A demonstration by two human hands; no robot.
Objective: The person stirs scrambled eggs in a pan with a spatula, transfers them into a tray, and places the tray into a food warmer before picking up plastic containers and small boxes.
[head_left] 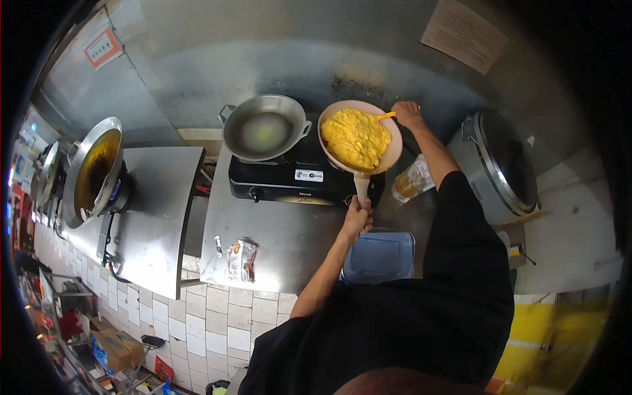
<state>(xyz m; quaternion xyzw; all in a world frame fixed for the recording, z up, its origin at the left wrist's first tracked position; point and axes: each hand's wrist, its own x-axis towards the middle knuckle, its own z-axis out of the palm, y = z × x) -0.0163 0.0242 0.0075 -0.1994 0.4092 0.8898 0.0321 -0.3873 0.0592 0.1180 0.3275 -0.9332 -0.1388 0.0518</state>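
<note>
Nearby, metal wok [265, 128] left of frying pan [396, 150] over black stove [280, 182]; jar [413, 180] right, plastic tray [379, 257] on counter [299, 243]. Left hand [357, 218] grips frying pan's handle [361, 187], yellow food [356, 137] beyond; right hand [407, 113] clasps orange utensil [386, 116].

Stove [273, 176]: front panel carries the brand name "Rinnai" in small letters. Sticker [309, 175] on stove: white, print too small to read. Sheet [465, 34] on wall [355, 33], right: several lines of print, illegible. Notice [102, 47] on wall, left: red border, wording illegible. Packet [242, 261] on counter [296, 243]: printed, illegible.
</note>
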